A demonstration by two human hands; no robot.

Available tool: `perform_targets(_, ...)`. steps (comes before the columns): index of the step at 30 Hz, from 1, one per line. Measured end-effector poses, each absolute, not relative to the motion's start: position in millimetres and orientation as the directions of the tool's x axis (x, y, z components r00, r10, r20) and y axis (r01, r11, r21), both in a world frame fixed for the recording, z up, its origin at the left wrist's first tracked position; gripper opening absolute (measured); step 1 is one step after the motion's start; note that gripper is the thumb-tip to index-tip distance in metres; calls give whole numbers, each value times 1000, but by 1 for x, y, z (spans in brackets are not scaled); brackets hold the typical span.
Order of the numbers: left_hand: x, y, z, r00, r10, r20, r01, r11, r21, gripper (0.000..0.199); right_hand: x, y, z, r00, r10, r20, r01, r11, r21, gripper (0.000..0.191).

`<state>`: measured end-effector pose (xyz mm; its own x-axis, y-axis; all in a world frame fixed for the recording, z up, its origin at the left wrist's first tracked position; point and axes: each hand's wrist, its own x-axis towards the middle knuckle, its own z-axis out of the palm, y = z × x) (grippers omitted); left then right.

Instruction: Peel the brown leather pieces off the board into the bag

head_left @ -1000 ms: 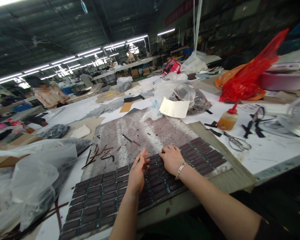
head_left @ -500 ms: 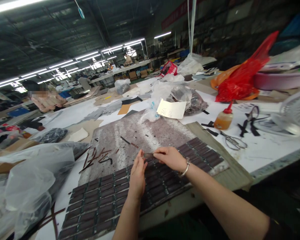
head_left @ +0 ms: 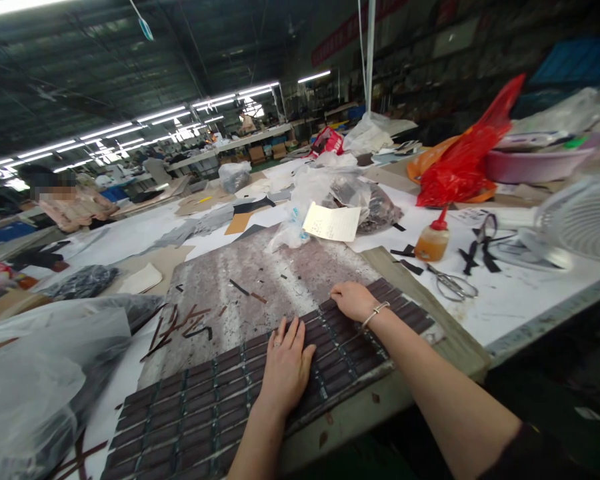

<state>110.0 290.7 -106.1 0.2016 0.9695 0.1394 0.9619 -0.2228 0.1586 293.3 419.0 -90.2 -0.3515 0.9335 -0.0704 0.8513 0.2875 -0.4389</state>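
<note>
My left hand lies palm down on the rows of dark brown strips, its fingers apart and pointing away from me. To its right, my right hand rests at the far edge of the rows, fingers curled together; whatever they hold, if anything, is hidden. A bracelet circles the right wrist. The strips lie side by side in columns along the near part of a worn brown board. Beyond the hands, small dark scraps and thin brown strips are scattered on the board.
Scissors, a glue bottle, a red bag and a fan stand or lie at right. Clear plastic bags fill the left. A note lies against a bag behind the board. A person is at far left.
My hands have moved apart. The left has flattened onto the strips, and the right has shifted right to the rows' far edge. The thin piece between them no longer shows.
</note>
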Motion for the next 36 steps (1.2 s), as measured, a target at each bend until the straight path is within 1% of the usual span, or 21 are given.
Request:
perform_targets(5, 111, 290, -109, 202, 975, 97, 972, -212, 102, 50, 291, 421, -95, -359, 930, -84, 860, 294, -417, 28)
perform_targets(13, 111, 290, -111, 202, 976, 83, 974, -209, 90, 51, 283, 413, -90, -325, 941, -93, 891, 272, -364, 25)
perform_targets(16, 112, 290, -111, 197, 977, 80, 975, -204, 85, 52, 280, 406, -90, -279, 960, -18, 915, 260, -308, 23)
perform_targets(19, 113, 289, -110, 190, 979, 78, 977, -196, 82, 52, 278, 397, -91, -267, 958, 101, 938, 283, -199, 21)
perform_targets(22, 113, 288, -111, 188, 978, 88, 976, -196, 91, 52, 277, 389, -90, -323, 935, 144, 931, 341, -129, 21)
perform_targets(28, 112, 290, -111, 189, 975, 112, 965, -206, 162, 52, 274, 373, -90, -553, 828, 93, 823, 560, -92, 22)
perform_targets(32, 114, 281, -104, 150, 982, 113, 959, -173, 224, 53, 267, 358, -90, -597, 797, 85, 798, 601, -31, 26)
perform_targets(36, 114, 277, -100, 152, 978, 143, 940, -188, 286, 58, 263, 364, -103, -618, 786, 32, 786, 617, 20, 27)
